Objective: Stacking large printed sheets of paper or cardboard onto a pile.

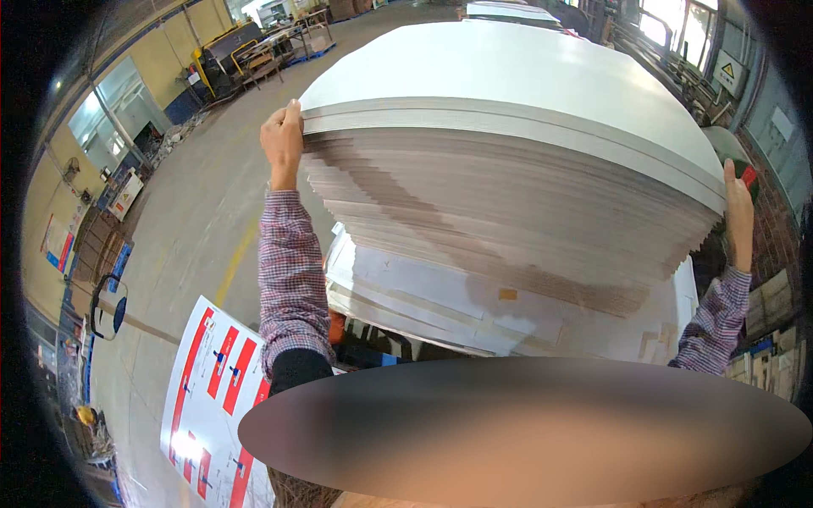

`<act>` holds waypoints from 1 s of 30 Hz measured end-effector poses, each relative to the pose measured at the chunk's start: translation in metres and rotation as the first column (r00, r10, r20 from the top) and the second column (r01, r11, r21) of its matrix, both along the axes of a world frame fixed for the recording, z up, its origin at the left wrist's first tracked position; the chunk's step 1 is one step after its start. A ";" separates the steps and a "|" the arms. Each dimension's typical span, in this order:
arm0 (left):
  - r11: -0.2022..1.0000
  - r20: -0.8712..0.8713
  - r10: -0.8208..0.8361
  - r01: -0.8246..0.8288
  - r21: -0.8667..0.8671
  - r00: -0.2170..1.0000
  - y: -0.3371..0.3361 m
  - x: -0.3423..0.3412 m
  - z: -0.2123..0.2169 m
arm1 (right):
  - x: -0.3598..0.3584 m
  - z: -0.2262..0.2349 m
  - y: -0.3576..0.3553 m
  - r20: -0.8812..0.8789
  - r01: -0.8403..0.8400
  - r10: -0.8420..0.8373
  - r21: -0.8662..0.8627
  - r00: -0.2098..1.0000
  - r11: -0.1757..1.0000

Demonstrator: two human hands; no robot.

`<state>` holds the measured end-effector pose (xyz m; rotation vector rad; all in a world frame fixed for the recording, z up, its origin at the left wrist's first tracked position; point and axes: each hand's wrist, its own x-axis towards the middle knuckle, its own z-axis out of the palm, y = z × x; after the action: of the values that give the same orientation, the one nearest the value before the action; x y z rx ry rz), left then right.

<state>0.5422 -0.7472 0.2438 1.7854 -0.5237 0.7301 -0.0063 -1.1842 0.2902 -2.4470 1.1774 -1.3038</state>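
- I find the left hand (282, 144) clamped on the near-left corner of the white sheets (508, 72), which span both hands.
- The right hand (739, 216) touches the opposite corner; hidden fingers prevent me confirming its grip.
- Uneven force could skew them.
- Below the hands, the uneven grey-brown stack (500, 195) could slide if knocked.

Over at the far right I can make out a yellow warning triangle (727, 69) with a dark border on a pale grey box (733, 88); its inner mark is too small. Near left, a glossy white sheet with red panels (222, 406) carries fine print I can't read. Farther left, a white, red and blue poster (58, 243) is just as illegible.
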 end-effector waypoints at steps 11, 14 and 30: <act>0.877 0.101 0.301 -0.233 -0.421 0.948 -0.012 0.008 -0.005 | 0.036 -0.031 0.013 0.395 0.279 -0.152 -0.288 0.906 0.916; 0.927 0.062 0.315 -0.293 -0.233 0.947 -0.001 0.018 -0.006 | 0.045 -0.031 0.024 0.420 0.183 -0.080 -0.210 0.904 0.961; 0.930 0.156 0.366 -0.356 -0.089 0.917 0.013 0.054 -0.018 | 0.057 -0.031 0.009 0.330 0.222 -0.198 -0.036 0.923 0.974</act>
<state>0.5967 -0.7342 0.2255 1.7937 -0.2787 1.1514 0.0508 -1.1748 0.2592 -2.0800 1.3469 -1.7571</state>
